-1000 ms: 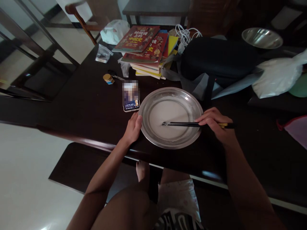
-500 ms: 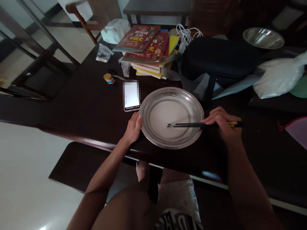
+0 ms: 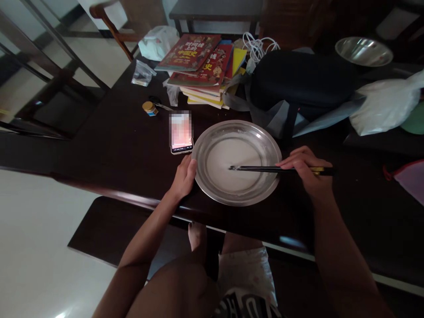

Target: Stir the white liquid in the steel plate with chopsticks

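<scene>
A wide metal basin (image 3: 212,190) sits near the table's front edge with a whitish liquid or paste (image 3: 228,154) covering its bottom. My left hand (image 3: 185,178) grips the basin's left rim, thumb on the rim and fingers partly hidden below it. Black chopsticks (image 3: 265,169) are held in my right hand (image 3: 308,170), to the right of the basin. They reach across the right rim, and their tips, with white stuff on them, are at the white contents. Beyond my left hand lies a phone (image 3: 181,132) with its screen lit.
Behind the basin are stacked books (image 3: 198,66), a black case (image 3: 301,81) and white cables (image 3: 258,46). A small jar (image 3: 150,108) and scissors (image 3: 162,104) lie near the phone. On the right are a white plastic bag (image 3: 384,106) and another metal bowl (image 3: 363,51).
The chopstick tips have shifted slightly left and away from me, with my right hand moving a little the same way. The phone screen has turned from white to pinkish. My left hand stays put.
</scene>
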`<control>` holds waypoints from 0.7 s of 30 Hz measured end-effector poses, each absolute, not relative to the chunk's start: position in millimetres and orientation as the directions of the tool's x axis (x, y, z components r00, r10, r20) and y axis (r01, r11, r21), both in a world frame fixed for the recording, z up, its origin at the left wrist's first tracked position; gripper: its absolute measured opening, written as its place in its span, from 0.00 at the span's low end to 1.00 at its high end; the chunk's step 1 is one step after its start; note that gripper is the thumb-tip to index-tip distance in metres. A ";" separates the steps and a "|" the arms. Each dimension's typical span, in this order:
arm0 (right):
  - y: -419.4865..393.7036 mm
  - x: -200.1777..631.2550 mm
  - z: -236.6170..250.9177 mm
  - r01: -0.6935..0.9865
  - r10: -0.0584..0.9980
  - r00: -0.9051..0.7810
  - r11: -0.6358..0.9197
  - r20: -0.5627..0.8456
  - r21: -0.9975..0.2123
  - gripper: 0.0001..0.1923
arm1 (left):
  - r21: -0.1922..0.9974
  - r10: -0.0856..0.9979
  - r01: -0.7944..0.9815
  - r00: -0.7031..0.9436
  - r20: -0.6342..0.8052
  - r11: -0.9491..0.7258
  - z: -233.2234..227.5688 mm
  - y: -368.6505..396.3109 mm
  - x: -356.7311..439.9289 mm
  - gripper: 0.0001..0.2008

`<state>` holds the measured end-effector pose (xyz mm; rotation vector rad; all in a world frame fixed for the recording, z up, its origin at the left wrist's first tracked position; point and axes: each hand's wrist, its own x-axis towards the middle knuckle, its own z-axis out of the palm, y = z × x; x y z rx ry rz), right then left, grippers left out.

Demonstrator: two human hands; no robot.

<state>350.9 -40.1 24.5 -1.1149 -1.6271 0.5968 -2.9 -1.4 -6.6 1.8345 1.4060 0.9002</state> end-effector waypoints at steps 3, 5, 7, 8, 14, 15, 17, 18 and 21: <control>-39.7 351.0 24.1 0.334 0.883 -0.031 0.451 0.469 -0.827 0.17 | 0.826 0.972 0.520 0.193 0.135 -0.218 -7.1 -1.4 -2.7 0.42; -39.7 350.3 25.0 0.339 0.893 -0.080 0.443 0.444 -0.830 0.16 | 0.827 0.972 0.519 0.191 0.136 -0.217 -6.9 -1.4 -2.4 0.41; -39.9 349.7 26.4 0.370 0.889 -0.090 0.448 0.449 -0.813 0.14 | 0.827 0.973 0.519 0.189 0.135 -0.215 -6.7 -1.3 -2.3 0.42; -40.2 349.5 27.0 0.375 0.883 -0.072 0.455 0.464 -0.807 0.15 | 0.829 0.973 0.516 0.190 0.135 -0.216 -6.5 -1.3 -2.3 0.42; -41.1 349.4 25.8 0.313 0.889 -0.097 0.454 0.447 -0.835 0.16 | 0.830 0.972 0.513 0.190 0.138 -0.218 -6.0 -1.0 -2.1 0.41; -41.0 349.4 25.2 0.330 0.888 -0.114 0.456 0.445 -0.827 0.14 | 0.829 0.972 0.516 0.189 0.138 -0.218 -6.0 -0.9 -2.1 0.41; -40.6 349.5 24.5 0.351 0.879 -0.078 0.466 0.471 -0.812 0.14 | 0.826 0.972 0.520 0.190 0.136 -0.217 -6.1 -1.0 -2.2 0.42; -40.4 349.4 24.3 0.345 0.872 -0.044 0.471 0.488 -0.812 0.14 | 0.826 0.973 0.521 0.189 0.135 -0.216 -6.2 -1.1 -2.2 0.42; -40.1 348.4 24.7 0.297 0.875 -0.016 0.467 0.484 -0.833 0.17 | 0.828 0.972 0.516 0.191 0.139 -0.219 -6.6 -1.3 -2.2 0.41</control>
